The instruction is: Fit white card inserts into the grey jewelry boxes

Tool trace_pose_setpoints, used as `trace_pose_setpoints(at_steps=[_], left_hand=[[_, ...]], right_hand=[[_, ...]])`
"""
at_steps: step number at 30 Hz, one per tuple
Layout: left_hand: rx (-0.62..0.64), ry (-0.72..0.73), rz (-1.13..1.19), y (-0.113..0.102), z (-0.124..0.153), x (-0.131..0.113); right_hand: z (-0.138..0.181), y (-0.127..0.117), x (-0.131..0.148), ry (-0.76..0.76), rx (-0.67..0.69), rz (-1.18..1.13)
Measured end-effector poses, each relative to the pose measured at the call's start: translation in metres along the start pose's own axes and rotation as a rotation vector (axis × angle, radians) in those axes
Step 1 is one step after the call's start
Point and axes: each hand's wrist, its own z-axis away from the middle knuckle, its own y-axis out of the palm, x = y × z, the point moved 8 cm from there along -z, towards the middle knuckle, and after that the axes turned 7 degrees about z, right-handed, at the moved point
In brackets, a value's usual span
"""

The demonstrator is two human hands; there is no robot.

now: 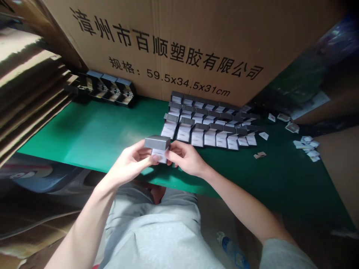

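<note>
Between my two hands is a small dark grey jewelry box [157, 143] with its lid raised and a white pad inside. It is held above the front edge of the green table [92, 130]. My left hand [130, 160] grips its left side, the thumb lying on the white pad. From the right, my right hand [185, 155] closes its fingers on the box's other side. Just beyond my hands, rows of similar open boxes [197, 137] with white pads stand close together.
A big printed cardboard carton [168, 22] walls off the back. More open dark boxes [112, 89] stand at the back left, beside stacked cardboard sheets [30, 86]. Small white pieces [308, 145] lie on the right. A plastic bottle [232, 250] is on the floor.
</note>
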Motion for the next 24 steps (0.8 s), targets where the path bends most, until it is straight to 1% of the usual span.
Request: trace_pose_setpoints(at_steps=[5,8,13,18,24], left_hand=[[-0.039,0.008,0.036,-0.0046,0.0010,0.0006],[-0.052,0.000,0.018,-0.0034,0.0011,-0.0020],[-0.045,-0.002,-0.019,0.0010,0.0013,-0.0064],[-0.061,0.005,-0.021,-0.0016,0.0022,-0.0054],[-0.014,-0.007,-0.024,0.0000,0.0020,-0.0064]], right_hand=[[0.0024,0.0010,0.0019,-0.054,0.031,0.118],[0.0034,0.0020,0.0003,-0.044,0.046,0.171],[0.0031,0.0021,-0.0026,-0.040,0.033,0.220],[0.0025,0.0044,0.0003,-0.070,0.056,0.190],[0.0015,0.0036,-0.0043,-0.076,0.091,0.138]])
